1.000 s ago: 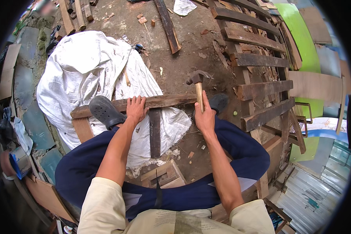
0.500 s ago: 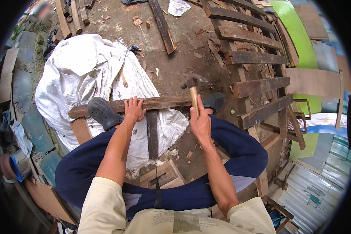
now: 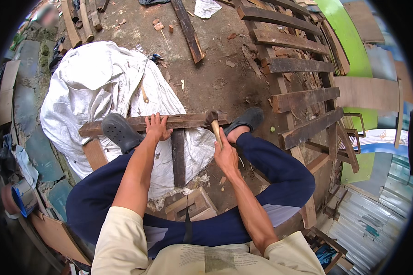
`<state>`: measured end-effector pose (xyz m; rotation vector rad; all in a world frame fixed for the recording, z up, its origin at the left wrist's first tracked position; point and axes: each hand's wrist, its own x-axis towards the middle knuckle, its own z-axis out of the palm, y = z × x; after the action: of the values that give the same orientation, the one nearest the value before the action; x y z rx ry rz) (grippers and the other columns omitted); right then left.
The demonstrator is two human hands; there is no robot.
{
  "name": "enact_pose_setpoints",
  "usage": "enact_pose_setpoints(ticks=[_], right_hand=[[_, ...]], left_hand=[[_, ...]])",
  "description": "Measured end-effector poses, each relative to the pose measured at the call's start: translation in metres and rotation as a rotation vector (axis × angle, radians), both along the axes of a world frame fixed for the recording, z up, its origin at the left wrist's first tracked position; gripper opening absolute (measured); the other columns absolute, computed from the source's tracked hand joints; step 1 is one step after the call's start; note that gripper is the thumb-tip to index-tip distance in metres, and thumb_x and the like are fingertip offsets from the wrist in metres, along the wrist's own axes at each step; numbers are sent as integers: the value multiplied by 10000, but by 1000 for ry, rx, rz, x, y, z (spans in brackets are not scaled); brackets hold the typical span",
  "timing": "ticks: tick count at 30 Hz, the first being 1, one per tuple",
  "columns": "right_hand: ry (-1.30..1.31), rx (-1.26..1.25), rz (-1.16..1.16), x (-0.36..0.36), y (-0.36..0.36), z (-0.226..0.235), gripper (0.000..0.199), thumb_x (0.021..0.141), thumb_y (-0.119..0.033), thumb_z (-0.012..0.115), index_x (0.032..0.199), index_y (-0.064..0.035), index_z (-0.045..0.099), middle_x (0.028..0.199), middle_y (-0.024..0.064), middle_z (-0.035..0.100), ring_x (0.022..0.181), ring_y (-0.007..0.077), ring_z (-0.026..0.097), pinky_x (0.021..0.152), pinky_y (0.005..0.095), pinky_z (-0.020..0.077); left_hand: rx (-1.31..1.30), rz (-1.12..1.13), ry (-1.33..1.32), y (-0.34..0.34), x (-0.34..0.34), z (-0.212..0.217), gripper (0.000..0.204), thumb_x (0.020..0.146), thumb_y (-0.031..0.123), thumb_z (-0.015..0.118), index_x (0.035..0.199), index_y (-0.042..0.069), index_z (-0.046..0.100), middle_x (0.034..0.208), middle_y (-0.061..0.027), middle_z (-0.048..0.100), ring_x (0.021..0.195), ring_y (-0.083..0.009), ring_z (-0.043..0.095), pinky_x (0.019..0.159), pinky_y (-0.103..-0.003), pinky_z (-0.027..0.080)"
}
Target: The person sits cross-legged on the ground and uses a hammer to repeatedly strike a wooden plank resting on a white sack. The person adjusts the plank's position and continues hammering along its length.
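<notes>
My right hand [image 3: 226, 155] grips the wooden handle of a hammer [image 3: 213, 123]; its dark head rests on the right end of a long weathered plank [image 3: 188, 121] lying crosswise before me. My left hand [image 3: 157, 128] presses flat on that plank, fingers spread. A dark crosspiece [image 3: 178, 156] runs from under the plank toward me. My left foot in a grey clog [image 3: 119, 132] stands on the plank's left part. My right foot's dark clog [image 3: 246, 120] sits just past its right end.
A crumpled white sack [image 3: 96, 87] lies on the dirt under and behind the plank. A slatted wooden pallet [image 3: 298, 98] lies to the right. Loose planks [image 3: 187, 27] and scraps litter the ground ahead. A small wooden block frame [image 3: 192, 206] sits between my legs.
The hammer head has come down from slightly above the plank onto its right end. My left hand has stayed on the plank.
</notes>
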<state>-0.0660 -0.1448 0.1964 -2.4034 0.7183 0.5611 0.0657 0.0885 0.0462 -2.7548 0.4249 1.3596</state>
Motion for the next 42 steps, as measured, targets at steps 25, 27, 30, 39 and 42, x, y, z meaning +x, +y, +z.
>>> enact_pose_setpoints(ticks=[25, 27, 30, 39, 42], right_hand=[[-571, 17, 6, 3, 8, -12, 579, 1002, -227, 534, 1544, -180, 336, 1176, 273, 654, 967, 494, 642, 785, 482, 530], [-354, -44, 83, -18, 3, -43, 620, 1000, -246, 527, 1565, -244, 273, 1071, 258, 660, 896, 466, 658, 752, 518, 525], [35, -129, 184, -38, -1, -59, 659, 992, -266, 525, 1573, -320, 219, 912, 234, 667, 798, 442, 672, 704, 553, 519], [-465, -78, 127, -8, 10, -5, 594, 972, -209, 592, 1527, -236, 381, 929, 200, 668, 766, 432, 655, 628, 467, 527], [-759, -96, 106, -10, 12, -32, 643, 969, -212, 599, 1550, -279, 330, 864, 165, 630, 714, 392, 649, 588, 468, 517]], left_hand=[[-50, -16, 13, 6, 6, -1, 897, 892, 635, 528, 1590, 211, 155, 1638, -189, 110, 1518, -378, 60, 1182, -607, 23], [-56, -19, 19, 4, 5, -1, 905, 889, 638, 531, 1591, 211, 151, 1640, -191, 102, 1519, -380, 50, 1181, -606, 17], [-51, -15, 20, 1, 4, -1, 917, 885, 643, 531, 1594, 212, 139, 1645, -198, 75, 1523, -385, 12, 1181, -604, -7], [-62, -11, -45, 7, -1, -7, 891, 903, 652, 491, 1597, 218, 138, 1645, -209, 71, 1523, -395, -14, 1177, -616, -30], [-84, 6, -68, 5, -4, -10, 806, 948, 617, 430, 1593, 217, 158, 1641, -205, 95, 1520, -397, 12, 1179, -615, -19]])
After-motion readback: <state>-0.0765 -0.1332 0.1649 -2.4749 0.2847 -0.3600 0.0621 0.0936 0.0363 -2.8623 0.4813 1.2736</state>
